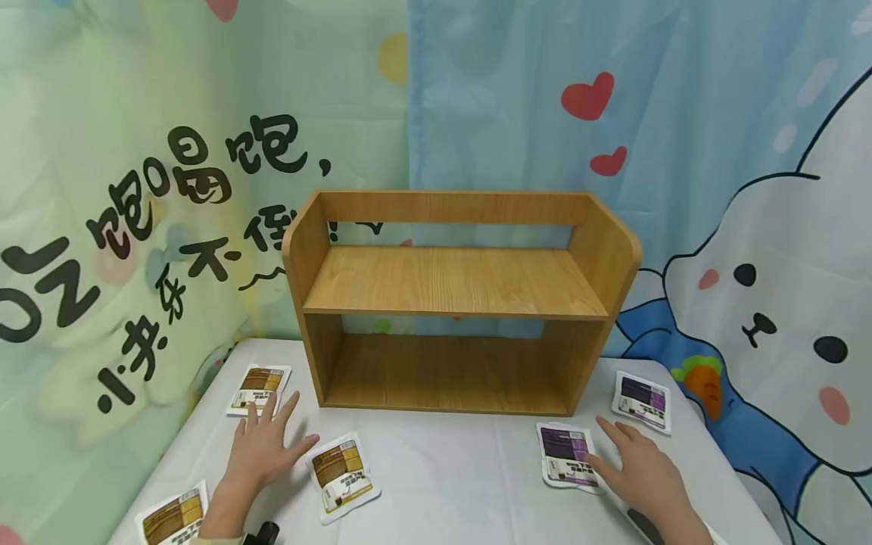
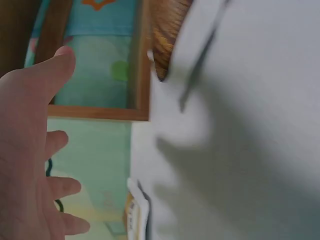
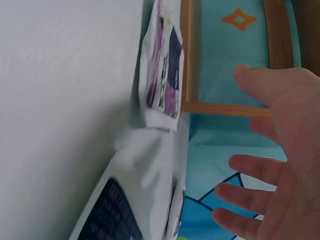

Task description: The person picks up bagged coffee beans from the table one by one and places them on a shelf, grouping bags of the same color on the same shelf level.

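Observation:
My left hand [image 1: 262, 454] hovers over the table's left side, fingers spread and holding nothing. Around it lie three white pouches with brown-and-yellow labels: one beyond the fingertips [image 1: 278, 403], a brown pouch [image 1: 342, 478] right of the thumb, and another brown pouch [image 1: 174, 518] beside the wrist. On the right, my right hand [image 1: 643, 473] is also spread and grips nothing; its thumb overlaps the edge of a purple-labelled pouch [image 1: 567, 454] in the head view. Another purple pouch [image 1: 643, 401] lies beyond it. Mostly hidden beneath that hand is a third dark-labelled pouch [image 3: 112, 215].
A two-tier wooden shelf [image 1: 450, 280] stands at the back middle of the white-covered table [image 1: 450, 484], its tiers bare. Printed curtains [image 1: 490, 113] hang close behind and along both sides. A black strap [image 1: 264, 533] shows at the left wrist.

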{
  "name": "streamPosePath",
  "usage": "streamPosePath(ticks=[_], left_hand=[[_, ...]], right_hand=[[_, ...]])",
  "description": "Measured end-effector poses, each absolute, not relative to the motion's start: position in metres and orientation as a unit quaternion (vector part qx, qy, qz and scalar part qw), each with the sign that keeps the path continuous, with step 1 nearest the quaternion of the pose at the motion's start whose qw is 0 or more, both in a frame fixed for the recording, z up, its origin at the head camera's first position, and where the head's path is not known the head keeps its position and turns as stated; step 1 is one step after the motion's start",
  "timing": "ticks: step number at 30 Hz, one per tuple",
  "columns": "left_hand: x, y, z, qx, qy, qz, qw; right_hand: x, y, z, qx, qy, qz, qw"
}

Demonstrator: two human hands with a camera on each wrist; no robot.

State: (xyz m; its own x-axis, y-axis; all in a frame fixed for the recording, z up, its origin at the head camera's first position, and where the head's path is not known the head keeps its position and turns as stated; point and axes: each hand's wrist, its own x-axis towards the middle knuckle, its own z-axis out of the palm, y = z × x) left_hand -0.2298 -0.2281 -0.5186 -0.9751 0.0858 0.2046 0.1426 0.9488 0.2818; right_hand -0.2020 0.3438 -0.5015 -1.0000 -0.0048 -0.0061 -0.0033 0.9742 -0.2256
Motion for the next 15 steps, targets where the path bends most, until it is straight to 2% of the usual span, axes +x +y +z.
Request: streamPosePath(ticks=[9, 15], left_hand=[[-0.241, -0.222, -0.491, -0.094, -0.963, -0.184, 0.175], [-0.239, -0.216, -0.459, -0.099, -0.937, -0.255, 0.219]], right_hand=[[-0.205, 0.333, -0.497, 0.023, 0.988, -0.147, 0.03], [-0.204, 0.325, -0.501, 0.028, 0.986, -0.161, 0.042]])
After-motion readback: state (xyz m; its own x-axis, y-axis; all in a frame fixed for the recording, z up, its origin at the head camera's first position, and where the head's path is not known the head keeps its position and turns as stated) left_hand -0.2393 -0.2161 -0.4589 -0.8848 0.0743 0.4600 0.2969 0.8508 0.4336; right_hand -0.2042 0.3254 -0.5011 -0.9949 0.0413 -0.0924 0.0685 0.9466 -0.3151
